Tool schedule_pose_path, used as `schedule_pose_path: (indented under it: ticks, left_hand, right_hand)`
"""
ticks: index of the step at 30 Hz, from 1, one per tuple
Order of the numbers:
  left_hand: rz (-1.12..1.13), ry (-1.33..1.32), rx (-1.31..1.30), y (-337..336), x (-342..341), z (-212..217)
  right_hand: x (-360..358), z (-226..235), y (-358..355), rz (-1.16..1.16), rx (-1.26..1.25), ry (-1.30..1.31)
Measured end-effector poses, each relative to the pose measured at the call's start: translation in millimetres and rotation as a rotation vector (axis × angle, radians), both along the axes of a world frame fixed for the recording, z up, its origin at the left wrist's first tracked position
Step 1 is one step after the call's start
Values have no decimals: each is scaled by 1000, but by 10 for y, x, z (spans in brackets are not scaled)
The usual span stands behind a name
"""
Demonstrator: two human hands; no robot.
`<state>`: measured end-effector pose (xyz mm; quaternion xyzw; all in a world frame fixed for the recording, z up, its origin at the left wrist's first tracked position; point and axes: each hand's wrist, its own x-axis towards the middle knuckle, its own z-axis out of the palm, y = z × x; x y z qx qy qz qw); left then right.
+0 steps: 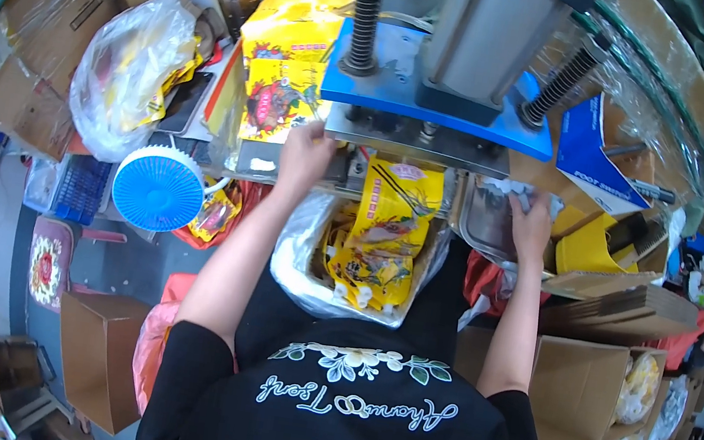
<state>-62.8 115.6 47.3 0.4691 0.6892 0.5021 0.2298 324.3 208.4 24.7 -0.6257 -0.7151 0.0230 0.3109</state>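
My left hand (305, 155) is closed at the left end of the press's dark lower plate (418, 143), beside a yellow printed pouch (281, 100) on the bench. Its fingertips are partly hidden, so whatever they pinch does not show. On the right, my right hand (531, 221) reaches over a metal tray (484, 217), fingers bent down at small whitish pieces (509, 189) by its far edge. Between my arms, a container lined with clear plastic (297, 253) holds several yellow pouches (399, 209). One pouch stands tall, reaching up under the press.
Above the bench rises a blue press (443, 97) with spring-wound posts. A blue fan (158, 188) and a clear bag of yellow pouches (132, 78) are at left. Cardboard boxes (577, 390) and a blue-white carton (594, 156) crowd the right.
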Motion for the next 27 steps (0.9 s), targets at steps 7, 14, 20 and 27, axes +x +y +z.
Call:
schedule_pose_path:
  ticks: [7, 14, 20, 27]
  left_hand:
    - [175, 1098, 87, 242, -722, -272]
    - [136, 807, 199, -313, -472, -25]
    - [5, 810, 185, -958, -241, -346]
    - [-75, -80, 75, -1041, 219, -74]
  right_hand:
    - [-87, 142, -378, 59, -57, 52]
    - [-79, 124, -416, 111, -185, 509]
    - [-108, 181, -507, 273, -195, 540]
    - [-722, 750, -876, 491, -100, 360]
